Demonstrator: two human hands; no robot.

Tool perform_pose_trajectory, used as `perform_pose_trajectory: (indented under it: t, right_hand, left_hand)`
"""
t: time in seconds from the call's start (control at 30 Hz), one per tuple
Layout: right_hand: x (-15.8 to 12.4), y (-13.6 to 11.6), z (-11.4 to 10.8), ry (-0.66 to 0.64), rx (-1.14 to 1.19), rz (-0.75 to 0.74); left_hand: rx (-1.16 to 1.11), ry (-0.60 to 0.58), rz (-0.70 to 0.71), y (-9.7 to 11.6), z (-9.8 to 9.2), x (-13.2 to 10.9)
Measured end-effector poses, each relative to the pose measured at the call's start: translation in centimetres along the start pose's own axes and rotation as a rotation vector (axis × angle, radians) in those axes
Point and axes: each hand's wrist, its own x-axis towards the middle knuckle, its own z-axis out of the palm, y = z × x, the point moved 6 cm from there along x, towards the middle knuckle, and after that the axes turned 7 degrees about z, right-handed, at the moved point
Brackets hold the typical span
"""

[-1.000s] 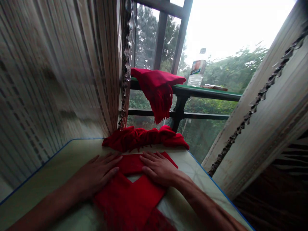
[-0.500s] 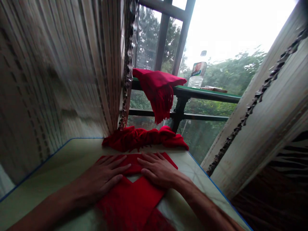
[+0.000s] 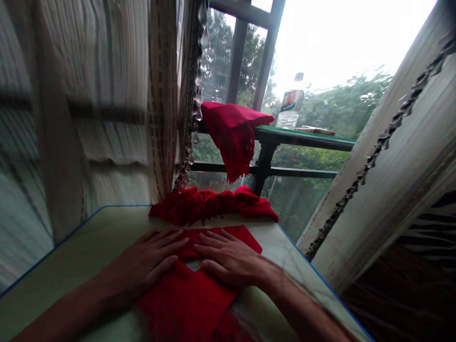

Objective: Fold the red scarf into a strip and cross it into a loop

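The red fringed scarf (image 3: 185, 299) is lying folded flat on the pale, marble-patterned surface (image 3: 81, 251), and we are pressing it down with both hands open. Our left hand (image 3: 146, 263) is resting palm down on the left side of the fold, its fingers spread and extended, and our right hand (image 3: 231, 259) is doing the same on the right. Neither hand is closing on the cloth. Their fingertips are sitting just beside each other, near a small V-shaped notch where the folded layers part and the surface shows through. The scarf's upper flap is running out to a corner beyond the right hand, while its lower part is spreading toward us and reaching the bottom of the view. Just beyond it, along the far edge of the surface, a second red scarf (image 3: 210, 205) is lying bunched into a loose roll. A third red scarf (image 3: 231, 133) is hanging over a green-topped ledge (image 3: 306, 137) with its fringe dangling, and a plastic water bottle (image 3: 290, 109) is standing on that ledge to its right. A striped curtain (image 3: 114, 95) and a string of glass drops (image 3: 198, 80) are hanging to our left, and trees (image 3: 338, 109) are showing through the window (image 3: 237, 57).
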Motion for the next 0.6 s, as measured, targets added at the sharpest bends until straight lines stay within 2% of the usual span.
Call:
perform_pose_trajectory:
  t: [0.1,0.17,0.23,0.3,0.4,0.43,0.53,0.6]
  right_hand:
    - [-0.2,1.0,-0.6,0.037,-0.001,0.058]
    - [-0.5,2.4,-0.9,0.053,-0.01,0.118]
    - [-0.9,4.0,-1.1,0.081,-0.033,0.192]
    - [-1.2,5.7,-1.1,0.111,-0.056,0.277]
    - [-1.3,7.5,-0.4,0.088,-0.058,0.344]
    - [-1.3,7.8,-0.2,0.093,-0.054,0.349]
    - [-1.1,8.8,0.0,0.142,-0.046,0.369]
    - [-1.1,9.4,0.2,0.129,-0.042,0.393]
  left_hand:
    - [-0.026,0.131,-0.063,-1.5,-0.8,-0.3]
    - [-0.077,0.271,-0.153,-3.1,-1.3,-0.8]
    - [-0.117,0.348,-0.23,-4.3,-1.4,-1.4]
    - [-0.107,0.274,-0.272,-4.7,-0.8,-1.7]
    - [-0.051,0.064,-0.292,-4.3,0.4,-1.9]
    - [-0.05,0.042,-0.306,-4.2,0.6,-2.0]
    - [-0.099,0.075,-0.376,-4.7,0.6,-2.4]
    - [-0.13,0.066,-0.403,-5.4,0.8,-2.5]
